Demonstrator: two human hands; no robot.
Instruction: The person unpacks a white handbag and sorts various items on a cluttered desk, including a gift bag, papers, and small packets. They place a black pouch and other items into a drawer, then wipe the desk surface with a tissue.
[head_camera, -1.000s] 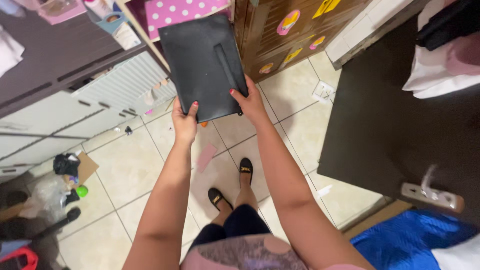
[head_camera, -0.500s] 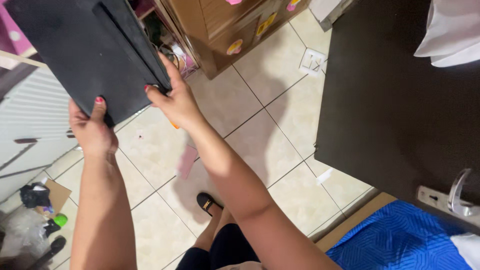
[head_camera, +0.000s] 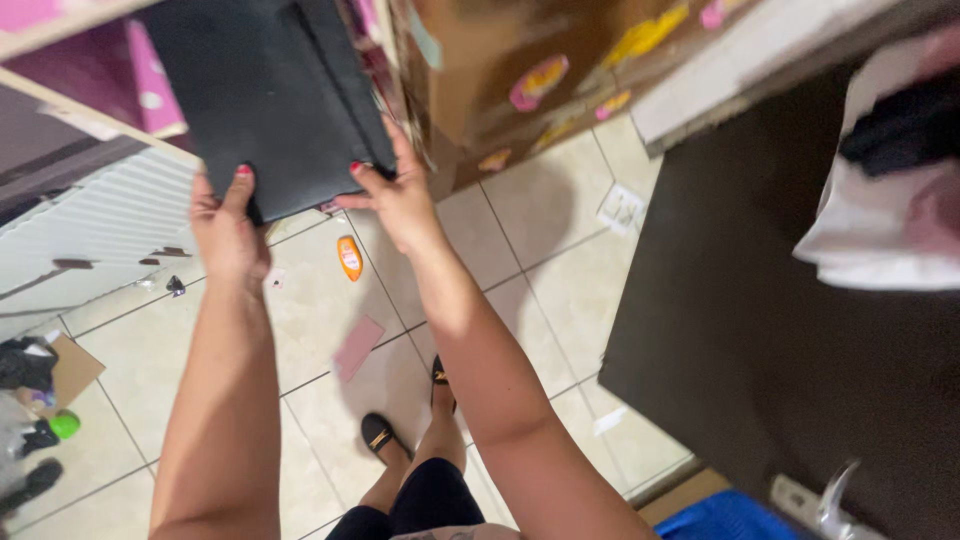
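Gripping a black case (head_camera: 265, 90), both hands' fingers (head_camera: 243, 180) clamp it beside stickered cabinet (head_camera: 520, 70).

Tiled floor (head_camera: 560, 210): orange packet (head_camera: 349, 257), pink card (head_camera: 357, 348), cardboard (head_camera: 72, 368).

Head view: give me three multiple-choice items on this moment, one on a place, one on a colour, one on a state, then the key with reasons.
1. Where does the small orange item lie?
A. on the tiled floor
B. on the shelf
C. on the dark door

2. What colour is the flat case held up in front?
A. blue
B. black
C. white

3. How is the case held?
A. by the left hand alone
B. by both hands at its lower edge
C. by nobody, it lies on the floor

Key: 1 A, the orange item rests on the floor tiles. 2 B, the flat case is black. 3 B, the left hand and right hand both grip its lower edge.
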